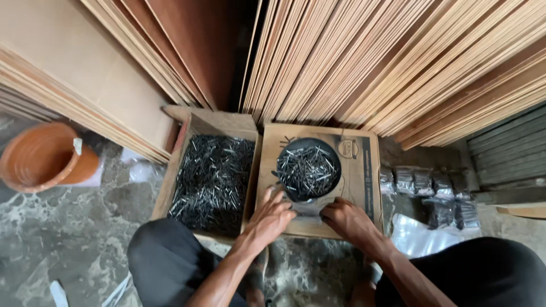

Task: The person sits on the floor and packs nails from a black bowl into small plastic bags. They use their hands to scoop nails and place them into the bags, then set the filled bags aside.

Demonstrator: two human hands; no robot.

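Observation:
A round black pan (308, 168) heaped with dark metal nails sits on top of a closed cardboard box (358, 187). My left hand (272, 216) rests on the box at the pan's lower left edge, fingers spread and touching the rim. On the pan's lower right side lies my right hand (345, 217), fingers curled against the box; whether it grips anything I cannot tell. An open cardboard box (214, 177) full of loose nails stands just left of the closed box.
Stacks of plywood sheets (369, 57) lean behind the boxes. An orange plastic basin (42, 156) sits at the left on the marbled floor. Several small clear packets of nails (432, 193) lie to the right, with a plastic bag (421, 236) below them. My knees frame the bottom.

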